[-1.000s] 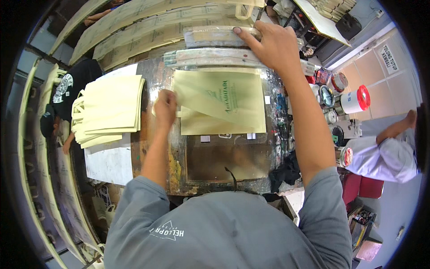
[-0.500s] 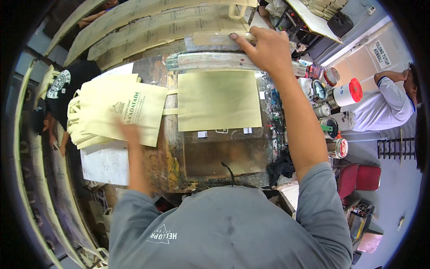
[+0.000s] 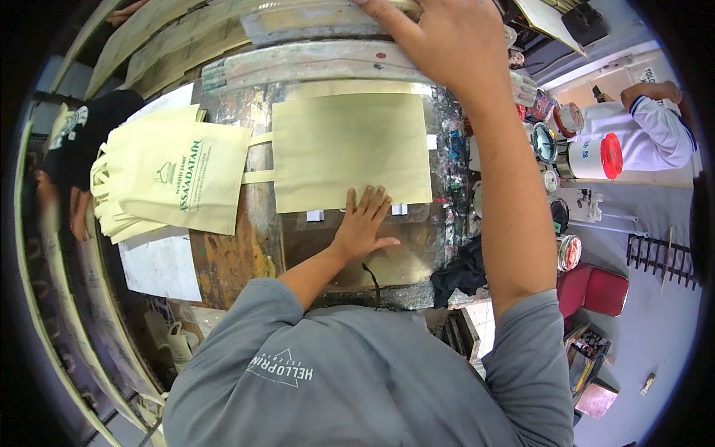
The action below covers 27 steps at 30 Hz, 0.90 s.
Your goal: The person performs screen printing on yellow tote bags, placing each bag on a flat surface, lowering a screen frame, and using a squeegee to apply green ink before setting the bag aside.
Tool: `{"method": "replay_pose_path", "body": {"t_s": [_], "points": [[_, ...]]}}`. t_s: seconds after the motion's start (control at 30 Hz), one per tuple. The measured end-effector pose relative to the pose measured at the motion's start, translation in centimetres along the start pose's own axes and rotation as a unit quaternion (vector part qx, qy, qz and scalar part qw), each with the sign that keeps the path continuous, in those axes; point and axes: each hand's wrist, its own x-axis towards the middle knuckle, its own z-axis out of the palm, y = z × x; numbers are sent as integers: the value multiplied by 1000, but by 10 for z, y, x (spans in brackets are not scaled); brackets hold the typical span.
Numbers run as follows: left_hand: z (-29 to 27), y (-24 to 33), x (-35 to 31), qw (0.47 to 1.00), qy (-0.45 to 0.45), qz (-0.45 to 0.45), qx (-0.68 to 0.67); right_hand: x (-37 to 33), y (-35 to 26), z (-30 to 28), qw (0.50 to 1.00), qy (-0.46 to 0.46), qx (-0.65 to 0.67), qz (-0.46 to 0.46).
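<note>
A blank pale-yellow tote bag (image 3: 350, 145) lies flat on the paint-stained worktable (image 3: 242, 257), its handles toward the left. My left hand (image 3: 361, 229) rests with fingers spread on the bag's near edge. My right arm reaches far forward. Its hand (image 3: 458, 48) holds the edge of a raised, paint-smeared frame (image 3: 313, 63), which looks like a printing screen; the fingertips are partly cut off by the picture's upper rim. On the left sits a pile of similar totes (image 3: 175, 175), the top one printed in green.
Paint tubs, one a white bucket with a red lid (image 3: 592, 158), line the right side. A black cloth (image 3: 458, 272) lies at the table's right corner. Racks of bags (image 3: 82, 246) stand left and far. One person (image 3: 633, 138) is at the right, another (image 3: 93, 138) at the left.
My left hand has moved from over the printed pile to the blank bag's near edge. The right hand stays at the raised frame. The view has shifted slightly.
</note>
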Motion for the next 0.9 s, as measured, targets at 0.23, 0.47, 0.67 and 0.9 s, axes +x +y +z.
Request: {"method": "replay_pose_path", "body": {"t_s": [0.23, 0.47, 0.67, 0.9], "points": [[-129, -4, 3, 831, 212, -153, -491, -26, 12, 11, 991, 92, -32, -94], [-193, -11, -70, 388, 213, -272, -854, -171, 4, 49, 959, -277, -41, -50], [-124, -42, -100, 458, 162, -347, -802, -196, 13, 86, 943, -332, -32, -12], [-117, -41, -98, 441, 158, -390, -793, -242, 1, 83, 936, -348, -36, -25]]}}
